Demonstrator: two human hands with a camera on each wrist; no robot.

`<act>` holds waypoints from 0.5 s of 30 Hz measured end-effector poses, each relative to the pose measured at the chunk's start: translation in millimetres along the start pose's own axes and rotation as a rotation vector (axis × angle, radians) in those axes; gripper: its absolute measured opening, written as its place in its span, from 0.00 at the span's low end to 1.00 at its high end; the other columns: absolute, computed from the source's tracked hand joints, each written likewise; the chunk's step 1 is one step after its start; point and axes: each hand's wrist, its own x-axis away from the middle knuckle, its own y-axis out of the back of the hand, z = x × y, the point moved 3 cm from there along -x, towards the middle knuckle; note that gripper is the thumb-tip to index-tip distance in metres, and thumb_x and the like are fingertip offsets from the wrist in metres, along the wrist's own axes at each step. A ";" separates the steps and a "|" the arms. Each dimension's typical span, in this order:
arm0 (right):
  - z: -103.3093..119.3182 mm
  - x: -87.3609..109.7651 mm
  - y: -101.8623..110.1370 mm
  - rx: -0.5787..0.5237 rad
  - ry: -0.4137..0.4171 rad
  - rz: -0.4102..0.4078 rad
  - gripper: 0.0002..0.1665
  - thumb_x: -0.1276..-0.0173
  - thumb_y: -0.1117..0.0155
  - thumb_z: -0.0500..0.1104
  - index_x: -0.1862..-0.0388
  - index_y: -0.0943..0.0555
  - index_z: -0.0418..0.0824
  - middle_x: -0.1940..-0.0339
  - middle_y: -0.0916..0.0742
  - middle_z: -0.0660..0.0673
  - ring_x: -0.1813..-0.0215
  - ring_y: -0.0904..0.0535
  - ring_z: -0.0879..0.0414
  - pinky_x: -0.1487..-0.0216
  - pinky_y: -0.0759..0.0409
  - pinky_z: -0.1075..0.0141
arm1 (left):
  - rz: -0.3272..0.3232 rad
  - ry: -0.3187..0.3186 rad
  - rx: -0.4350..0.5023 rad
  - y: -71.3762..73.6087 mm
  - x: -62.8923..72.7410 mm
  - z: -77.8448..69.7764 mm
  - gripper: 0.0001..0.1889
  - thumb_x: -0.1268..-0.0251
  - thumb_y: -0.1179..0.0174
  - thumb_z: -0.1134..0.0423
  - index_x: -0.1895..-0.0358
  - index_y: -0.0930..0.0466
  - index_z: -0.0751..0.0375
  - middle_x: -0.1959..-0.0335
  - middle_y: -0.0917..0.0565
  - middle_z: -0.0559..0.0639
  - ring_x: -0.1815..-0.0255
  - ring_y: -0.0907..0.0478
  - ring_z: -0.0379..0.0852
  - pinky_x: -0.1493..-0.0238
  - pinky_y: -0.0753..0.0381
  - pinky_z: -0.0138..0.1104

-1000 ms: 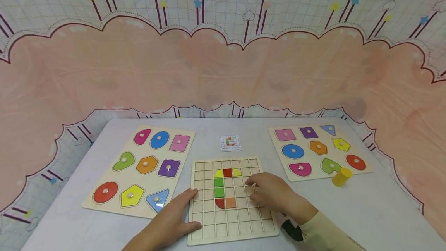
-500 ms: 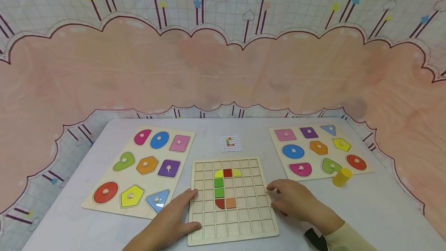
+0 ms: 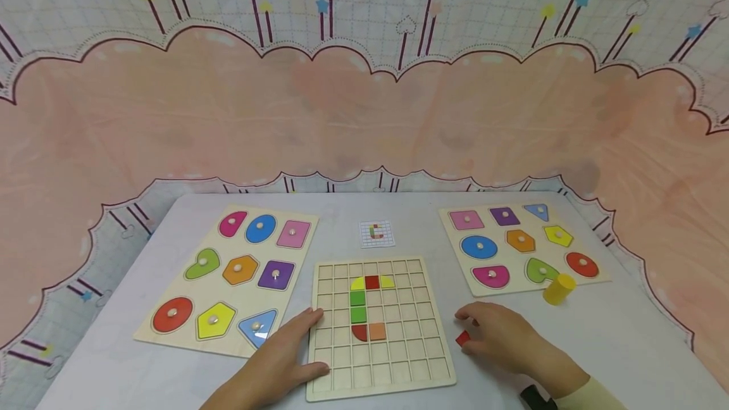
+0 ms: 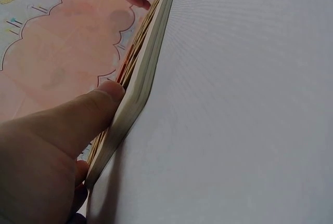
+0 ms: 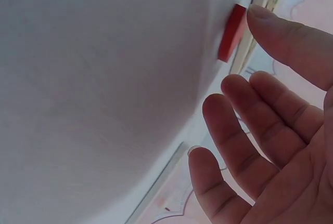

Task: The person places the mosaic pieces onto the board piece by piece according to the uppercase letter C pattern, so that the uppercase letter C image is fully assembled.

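Note:
In the head view, a wooden grid board (image 3: pixel 398 359) lies at the middle of the table with several yellow, red, green and orange pieces in its cells. My left hand (image 3: pixel 279 356) rests along its left edge, thumb and fingers spread. The left wrist view shows the thumb (image 4: pixel 99 104) on the board's rim (image 4: pixel 136 91). To the right of the board lies a small red block (image 3: pixel 463 338). My right hand (image 3: pixel 504 337) is over it, the thumb tip (image 5: pixel 257 12) right at the red block (image 5: pixel 232 33) and the other fingers apart from it.
Two wooden knob puzzle boards with coloured shapes stand either side, a left one (image 3: pixel 239 296) and a right one (image 3: pixel 501 258). A yellow cylinder (image 3: pixel 559 289) is at the right puzzle's near edge. A small pattern card (image 3: pixel 376 234) lies behind the grid board.
My right hand has moved off the grid board, rightward and toward me, to the table beside it. The red block has come into view at its thumb. The left hand stays put.

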 end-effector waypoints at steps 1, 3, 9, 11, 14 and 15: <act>-0.6 0.5 -0.6 0.001 -0.004 -0.001 0.24 0.49 0.17 0.45 0.52 0.15 0.46 0.58 0.15 0.56 0.56 0.21 0.57 0.47 0.18 0.54 | -0.003 -0.006 -0.001 0.3 0.5 -0.1 0.47 0.51 0.23 0.47 0.28 0.33 0.62 0.27 0.33 0.62 0.27 0.38 0.64 0.31 0.37 0.59; -1.1 0.9 -1.6 -0.002 -0.010 -0.005 0.24 0.49 0.18 0.44 0.53 0.15 0.46 0.59 0.15 0.57 0.56 0.21 0.58 0.47 0.18 0.54 | -0.007 -0.012 -0.003 0.5 1.0 0.1 0.47 0.50 0.23 0.46 0.28 0.33 0.62 0.27 0.33 0.62 0.27 0.38 0.64 0.31 0.37 0.59; -1.7 -0.8 -2.6 -0.012 0.032 -0.030 0.19 0.47 0.19 0.43 0.56 0.16 0.47 0.62 0.16 0.58 0.58 0.22 0.58 0.49 0.18 0.54 | -0.005 -0.013 0.000 -0.1 1.5 0.4 0.47 0.50 0.23 0.46 0.28 0.33 0.63 0.27 0.33 0.63 0.26 0.38 0.63 0.30 0.37 0.58; -1.8 -1.3 -3.0 -0.014 0.049 -0.032 0.18 0.45 0.20 0.44 0.57 0.16 0.48 0.63 0.16 0.59 0.59 0.22 0.58 0.50 0.18 0.55 | -0.009 -0.020 -0.002 0.1 1.5 0.3 0.47 0.50 0.23 0.46 0.28 0.33 0.63 0.27 0.33 0.63 0.26 0.38 0.63 0.30 0.37 0.58; -2.2 -1.1 -2.9 -0.016 0.067 -0.026 0.16 0.44 0.21 0.46 0.57 0.16 0.48 0.63 0.16 0.59 0.59 0.22 0.59 0.51 0.18 0.55 | -0.014 -0.031 -0.007 0.4 1.4 0.3 0.47 0.49 0.23 0.46 0.28 0.33 0.63 0.27 0.33 0.63 0.26 0.38 0.63 0.30 0.37 0.58; -2.4 -0.8 -2.7 -0.016 0.075 -0.022 0.17 0.44 0.21 0.46 0.57 0.16 0.48 0.63 0.16 0.59 0.59 0.22 0.59 0.50 0.18 0.55 | -0.014 -0.035 -0.010 0.5 1.4 0.2 0.47 0.49 0.24 0.46 0.28 0.33 0.63 0.27 0.33 0.63 0.26 0.38 0.63 0.30 0.37 0.57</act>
